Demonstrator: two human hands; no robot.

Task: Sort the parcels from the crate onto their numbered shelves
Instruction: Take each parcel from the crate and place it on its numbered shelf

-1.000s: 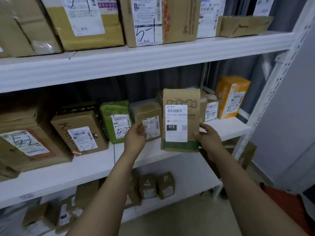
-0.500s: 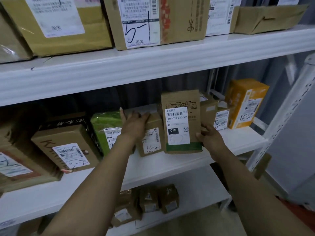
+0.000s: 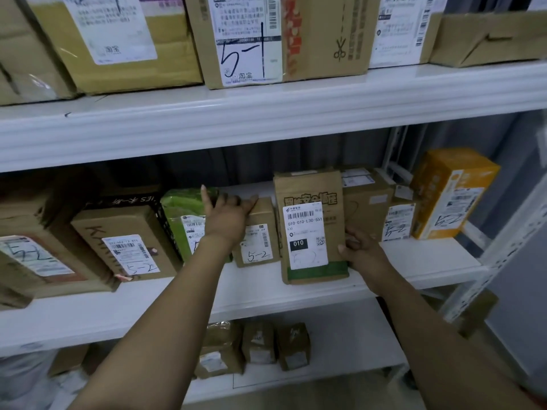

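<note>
A tall brown parcel [image 3: 310,226] with a white barcode label and a green band at its foot stands upright on the middle shelf [image 3: 257,291]. My right hand [image 3: 359,251] holds its lower right edge, fingers curled round it. My left hand [image 3: 229,214] lies flat on top of a small brown box [image 3: 257,244] marked 5-2, with one finger over the green parcel [image 3: 183,214] beside it. The small box stands just left of the tall parcel.
More 5-2 boxes line the middle shelf: brown ones [image 3: 124,241] at left, a brown stack [image 3: 370,199] and a yellow box [image 3: 450,193] at right. The upper shelf [image 3: 266,113] carries large cartons, one [image 3: 278,39] marked 5-1. Small boxes [image 3: 257,344] sit on the lower shelf.
The tall parcel went from held in front of the shelf to standing on it. My left hand moved up onto the small 5-2 box and the green parcel.
</note>
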